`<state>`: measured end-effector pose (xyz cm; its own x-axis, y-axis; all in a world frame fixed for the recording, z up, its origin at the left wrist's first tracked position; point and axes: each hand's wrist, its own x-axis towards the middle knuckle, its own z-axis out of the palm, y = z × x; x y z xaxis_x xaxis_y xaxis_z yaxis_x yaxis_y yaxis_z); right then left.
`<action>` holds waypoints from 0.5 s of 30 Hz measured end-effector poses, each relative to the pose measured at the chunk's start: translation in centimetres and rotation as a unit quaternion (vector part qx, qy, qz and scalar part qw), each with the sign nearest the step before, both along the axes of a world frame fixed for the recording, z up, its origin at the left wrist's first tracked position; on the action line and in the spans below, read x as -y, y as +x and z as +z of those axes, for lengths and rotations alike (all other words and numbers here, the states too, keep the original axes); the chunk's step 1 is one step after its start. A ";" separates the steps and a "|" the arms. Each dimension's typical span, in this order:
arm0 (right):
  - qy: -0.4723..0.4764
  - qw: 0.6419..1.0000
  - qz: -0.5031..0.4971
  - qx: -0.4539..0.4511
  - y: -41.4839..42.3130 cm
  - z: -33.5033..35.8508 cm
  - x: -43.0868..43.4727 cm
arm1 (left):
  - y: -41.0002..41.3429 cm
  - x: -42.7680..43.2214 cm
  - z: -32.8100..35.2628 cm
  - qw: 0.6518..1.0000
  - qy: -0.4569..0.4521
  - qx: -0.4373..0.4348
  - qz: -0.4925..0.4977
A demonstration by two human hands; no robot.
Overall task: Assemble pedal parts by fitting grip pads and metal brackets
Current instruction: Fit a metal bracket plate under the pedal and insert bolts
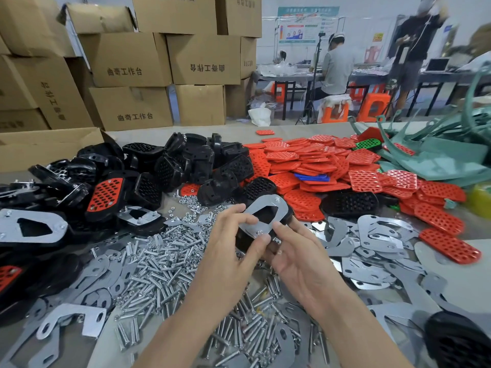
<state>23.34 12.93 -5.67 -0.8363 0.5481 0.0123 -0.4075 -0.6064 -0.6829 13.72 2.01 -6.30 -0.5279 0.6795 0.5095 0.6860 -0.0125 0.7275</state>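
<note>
Both my hands hold one black pedal body (285, 217) above the table's middle, its underside up, with a grey metal bracket (268, 208) lying on it. My left hand (233, 235) grips the bracket's left edge, and its thumb pinches a small nut (261, 233) at the near end. My right hand (297, 251) cups the pedal from below, thumb on the bracket's near rim. A bolt tip (277, 199) sticks up at the far end.
Silver bolts (164, 264) and nuts (194, 205) litter the table in front. Loose brackets (377, 235) lie right, red grip pads (318, 160) behind them, black pedals (186, 160) left, some assembled. Cardboard boxes (127, 59) stand behind. People work at far tables.
</note>
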 end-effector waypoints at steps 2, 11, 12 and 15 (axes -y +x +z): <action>0.000 1.000 0.010 -0.006 0.0 -0.1 0.0 | -0.1 -0.1 -0.1 1.000 0.008 0.007 0.008; 0.004 1.000 0.000 0.016 -0.1 -0.1 -0.1 | 0.3 -0.2 -0.1 1.000 0.009 0.012 0.003; -0.003 1.000 0.005 0.011 -0.1 -0.1 0.0 | 0.2 -0.3 0.0 1.000 0.012 0.016 0.010; -0.002 1.000 0.011 0.010 0.0 -0.1 0.2 | 0.0 -0.3 -0.2 0.999 0.009 0.036 0.011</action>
<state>23.32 12.75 -5.74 -0.8480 0.5300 -0.0064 -0.3811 -0.6180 -0.6876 13.74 2.28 -6.50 -0.5783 0.6585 0.4816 0.6328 -0.0104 0.7742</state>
